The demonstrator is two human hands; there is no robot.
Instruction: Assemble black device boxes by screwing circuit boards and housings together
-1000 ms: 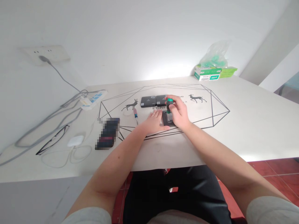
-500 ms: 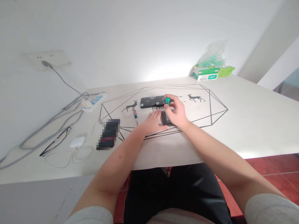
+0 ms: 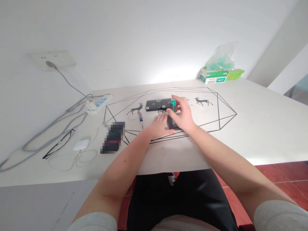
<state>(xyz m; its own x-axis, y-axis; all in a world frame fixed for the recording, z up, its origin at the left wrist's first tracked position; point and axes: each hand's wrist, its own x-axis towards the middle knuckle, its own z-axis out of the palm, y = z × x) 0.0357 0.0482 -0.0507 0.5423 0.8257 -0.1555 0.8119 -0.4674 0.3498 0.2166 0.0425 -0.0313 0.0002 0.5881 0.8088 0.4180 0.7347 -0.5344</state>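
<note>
Your matte white table (image 3: 252, 128) carries thin black line art. From the left lie wire-framed eyeglasses (image 3: 59, 144) and a small screwdriver (image 3: 140, 118). Your left hand (image 3: 160, 125), spread flat, touches the black rectangular case (image 3: 171, 124). Your right hand (image 3: 184, 115) pinches the green-handled screwdriver (image 3: 173, 105), upright over that case.

Seen from beside the table, both arms are bare from the left hand (image 3: 160, 125) and the right hand (image 3: 183, 116) back past the elbows. Short, plain light-grey sleeves begin there, the left sleeve (image 3: 93, 223) well behind its hand and the right sleeve (image 3: 276, 216) likewise. Between the arms, behind both hands, are black trousers (image 3: 180, 199) with a faint sheen, and a greyish shirt hem (image 3: 183, 225) lies at the waist.
</note>
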